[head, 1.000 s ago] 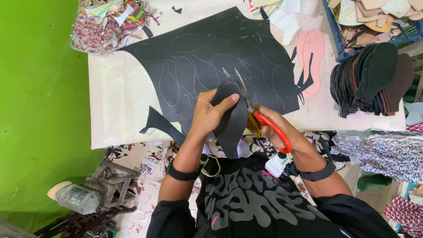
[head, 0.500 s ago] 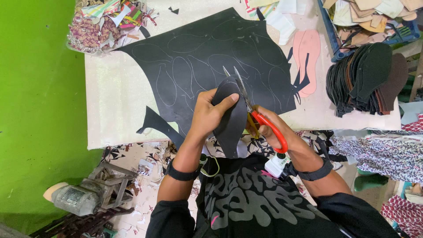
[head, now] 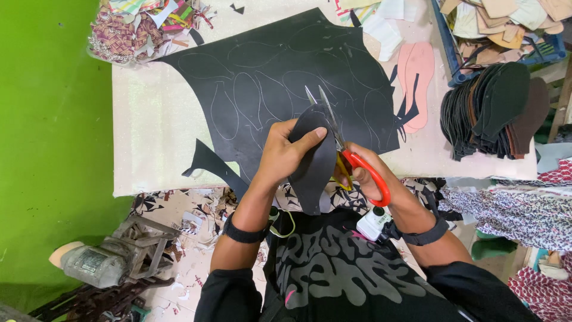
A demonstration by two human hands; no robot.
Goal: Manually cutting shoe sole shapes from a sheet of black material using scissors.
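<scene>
Cutting was partway: left hand (head: pixel 285 156) pinched a black sole piece (head: pixel 313 161), w/ right hand (head: pixel 363 176) closed round red-handled scissors (head: pixel 342 143), blades apart. Big black sheet (head: pixel 268 89) on table (head: pixel 149 137) had many traced outlines uncut; cut soles stack (head: pixel 488 107) sat right.

You have 1 view, from a camera worn on your head, looking almost straight down past your chest. It sits close over your work: your left hand (head: pixel 285 156) and right hand (head: pixel 364 173) fill the lower middle, with both forearms running down out of frame. The far edge of the white table (head: pixel 155 131) lies toward the top, the green wall (head: pixel 47 119) runs down your left, and the floor shows at the bottom. No second view shares the scene.
</scene>
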